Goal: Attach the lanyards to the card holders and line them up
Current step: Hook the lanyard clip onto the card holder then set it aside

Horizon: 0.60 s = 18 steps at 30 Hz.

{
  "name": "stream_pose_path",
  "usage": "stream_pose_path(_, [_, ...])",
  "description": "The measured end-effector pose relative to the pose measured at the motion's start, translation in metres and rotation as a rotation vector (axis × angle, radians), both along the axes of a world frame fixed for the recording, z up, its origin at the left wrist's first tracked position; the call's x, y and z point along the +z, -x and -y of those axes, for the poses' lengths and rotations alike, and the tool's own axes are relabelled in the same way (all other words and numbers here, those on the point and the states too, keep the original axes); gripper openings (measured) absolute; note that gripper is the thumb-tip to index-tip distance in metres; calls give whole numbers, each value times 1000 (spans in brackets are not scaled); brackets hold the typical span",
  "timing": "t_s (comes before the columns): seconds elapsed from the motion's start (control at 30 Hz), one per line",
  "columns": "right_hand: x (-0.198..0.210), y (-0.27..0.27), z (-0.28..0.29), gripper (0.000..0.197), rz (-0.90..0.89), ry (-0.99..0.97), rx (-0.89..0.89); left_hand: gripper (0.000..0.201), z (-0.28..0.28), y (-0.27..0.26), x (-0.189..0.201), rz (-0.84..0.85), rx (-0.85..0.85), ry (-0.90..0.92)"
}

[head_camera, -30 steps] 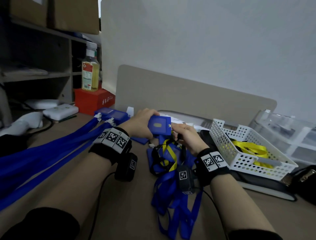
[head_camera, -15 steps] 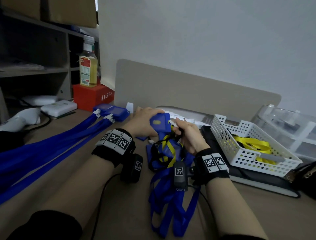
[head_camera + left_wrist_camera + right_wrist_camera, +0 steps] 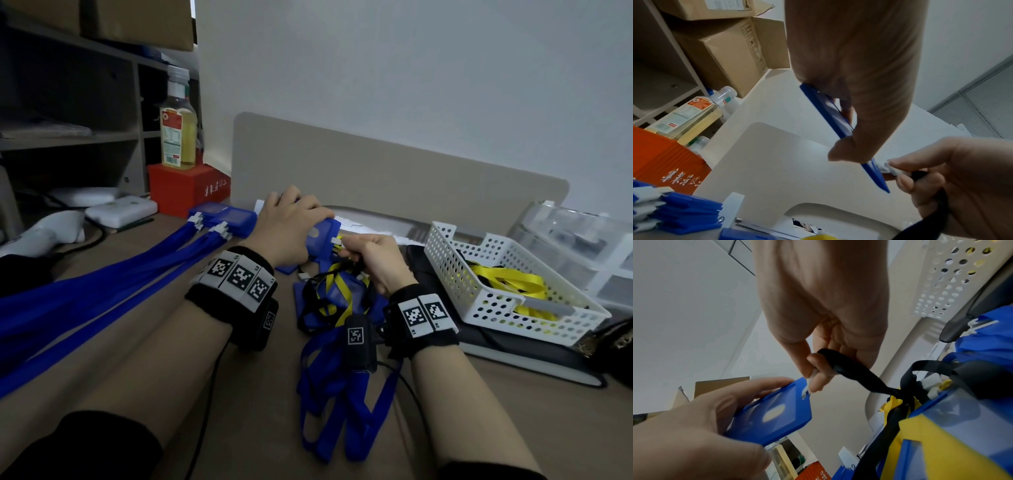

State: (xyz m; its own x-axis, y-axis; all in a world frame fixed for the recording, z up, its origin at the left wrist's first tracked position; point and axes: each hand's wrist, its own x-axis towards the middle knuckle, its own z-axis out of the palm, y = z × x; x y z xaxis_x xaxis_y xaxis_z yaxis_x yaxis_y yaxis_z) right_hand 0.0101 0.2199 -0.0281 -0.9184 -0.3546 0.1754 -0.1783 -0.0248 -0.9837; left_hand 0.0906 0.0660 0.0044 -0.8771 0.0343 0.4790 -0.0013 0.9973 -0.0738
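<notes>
At the far left of the desk, finished blue lanyards [image 3: 102, 287] lie stretched out side by side, their white clips fastened to blue card holders [image 3: 226, 219] that sit lined up just in front of a red box [image 3: 185, 192] with a bottle [image 3: 178, 133] standing on it. Next comes the left hand [image 3: 287, 229], fingers curled round a loose blue card holder [image 3: 772, 415] and holding it in the air above the desk, thumb on one face and fingers behind. Its long axis runs roughly left to right in the head view, slightly tilted, with the short slotted edge pointing right, toward the other hand. The right hand [image 3: 373, 263] pinches a white plastic clip [image 3: 807, 386] between thumb and forefinger, its tip touching that slotted edge; a black lanyard [image 3: 857, 374] trails from the clip down into a tangled heap of blue, yellow and black lanyards [image 3: 339, 315]. Whether the clip has latched cannot be told. Further right stands a white perforated basket [image 3: 459, 260] holding yellow lanyards [image 3: 507, 284].

The likely trouble: the clip slips off the slot if the holder tilts in the grip, or the knotted heap drags on the black strap and pulls the clip away.
</notes>
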Motion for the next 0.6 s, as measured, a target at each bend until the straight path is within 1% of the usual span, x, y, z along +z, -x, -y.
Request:
stream_pose_path(0.1, [2,-1,3,19,-82,-43,-13,67,-3,0,1,-7,-7,-37])
stream_pose_path(0.2, [3,-1,5,21,-79,-57,-22,67,-4,1,0,-28,-24,-57])
stream_pose_path(0.3, [4,-2,4,17,19,-4,-23,66,-2,3,-2,-49,-37,-75])
stream_pose_path(0.4, [5,-1,3,9,170,101,32,67,-1,3,-4,-50,-53,-81])
stream_pose_path(0.47, [6,-1,3,4,229,133,52,68,0,2,-4,-51,-59,-82])
stream_pose_path(0.6, [8,-2,3,5,315,159,80,69,-1,2,-2,-53,-64,-55])
